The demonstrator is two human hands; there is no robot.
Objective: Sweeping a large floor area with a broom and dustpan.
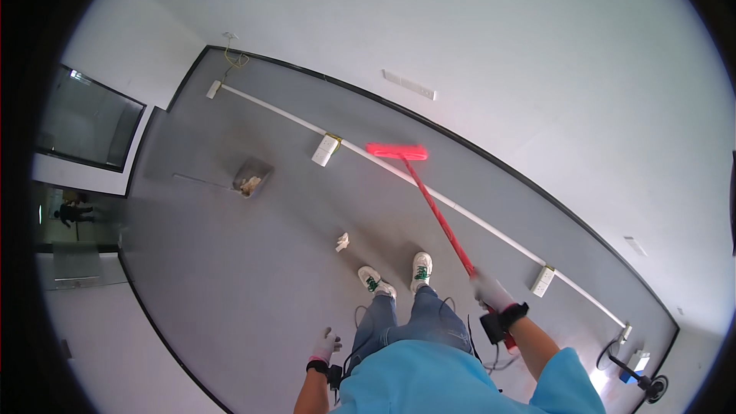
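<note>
My right hand (491,291), in a light glove, is wrapped round the red handle of a broom (439,217). The far end carries a wide red head (396,152), slightly blurred, over the strip of floor just beyond a white cable duct. The handle crosses above the duct. At my left side hangs my left hand (325,346), also gloved, with nothing in it and its fingers loosely apart. A crumpled whitish scrap (343,241) lies on the floor ahead of my shoes. Farther left is a grey long-handled dustpan (253,177) with pale crumpled litter in it.
The white cable duct (468,215) runs diagonally along the grey floor, with socket boxes (326,150) beside it. A white wall with black skirting borders the far side. At the lower right stand a black round-based object (653,389) and a blue-and-white box (635,366).
</note>
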